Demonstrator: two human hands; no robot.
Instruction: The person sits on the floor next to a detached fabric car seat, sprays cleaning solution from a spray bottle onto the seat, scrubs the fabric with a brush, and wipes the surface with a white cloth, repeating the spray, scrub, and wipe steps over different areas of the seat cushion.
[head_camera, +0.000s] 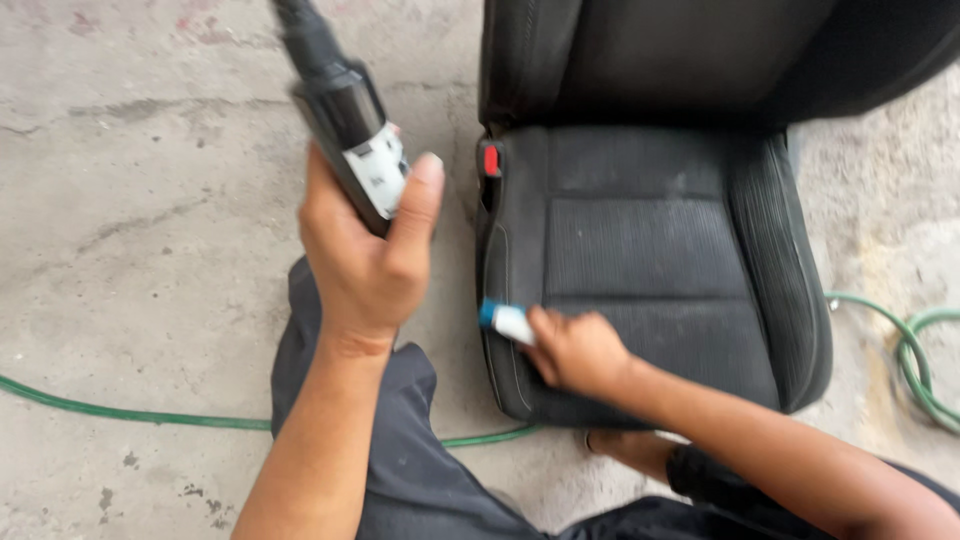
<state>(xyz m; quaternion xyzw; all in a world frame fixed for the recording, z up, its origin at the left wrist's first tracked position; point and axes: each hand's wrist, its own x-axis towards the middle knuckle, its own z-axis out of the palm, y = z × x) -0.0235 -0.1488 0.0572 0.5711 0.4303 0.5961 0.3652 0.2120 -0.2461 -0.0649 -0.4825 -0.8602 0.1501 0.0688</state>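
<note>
We're crouched on a concrete floor (130, 200) w/ a black car seat (650, 250) laid out in front of us, backrest at the top of view, seat cushion toward us.

Our left hand (365, 255) is raised over the floor, just left of the seat, fingers wrapped round the black handle of a tool (345, 120); thumb lies up along its white panel. The tool's dark body runs up & left out of frame, blurred, so we can't tell exactly what kind it is. Grip is closed tight on it.

Our right hand (580, 350) rests on the front left part of the seat cushion, curled shut around a small brush (508, 322) w/ a white body & blue end. The blue end points left, touching the cushion's left bolster near the stitched seam. Bristles are hidden under the hand, can't see them.

A red buckle button (491, 160) sits at the seat's rear left corner, where cushion meets backrest, well apart from the brush.

A green hose (120, 412) runs across the floor from the left edge, passes behind our left forearm & knee, and comes out at the seat's front edge. More green hose loops on the floor right of the seat (915, 355). Our dark trousers (400, 470) fill the bottom middle.
</note>
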